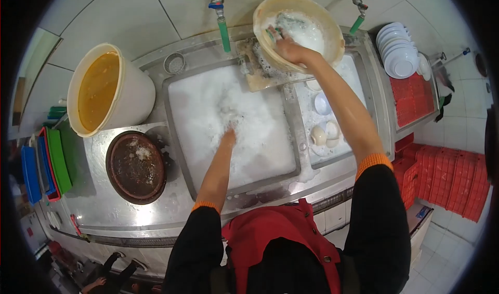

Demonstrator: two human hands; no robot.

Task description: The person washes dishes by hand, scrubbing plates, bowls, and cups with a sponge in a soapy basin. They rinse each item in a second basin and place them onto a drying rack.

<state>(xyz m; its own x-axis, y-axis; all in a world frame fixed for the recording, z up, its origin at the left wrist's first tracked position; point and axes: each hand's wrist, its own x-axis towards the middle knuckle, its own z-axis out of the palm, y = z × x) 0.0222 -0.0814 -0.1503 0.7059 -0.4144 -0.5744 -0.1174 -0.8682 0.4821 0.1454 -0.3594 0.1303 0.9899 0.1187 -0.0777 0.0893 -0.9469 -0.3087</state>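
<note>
My left hand [229, 133] is plunged into the white suds of the left sink basin [189, 190]. Foam hides its fingers, so what they touch does not show. At the upper right my right hand [287, 48] reaches into a round cream plastic tub [264, 44] of soapy water. Its fingers are curled round a green scouring pad [270, 35], partly hidden by the hand. Another greenish, foam-covered item [290, 22] lies in the tub. Under my right forearm, the right sink basin [325, 162] contains several white bowls and cups [322, 103].
A white bucket of yellowish liquid [138, 94] and a brown round dish [136, 161] stand left on the steel counter. White bowls [403, 63] are stacked right, above red crates [449, 174]. Two taps [217, 5] hang above. Another person [112, 278] is at lower left.
</note>
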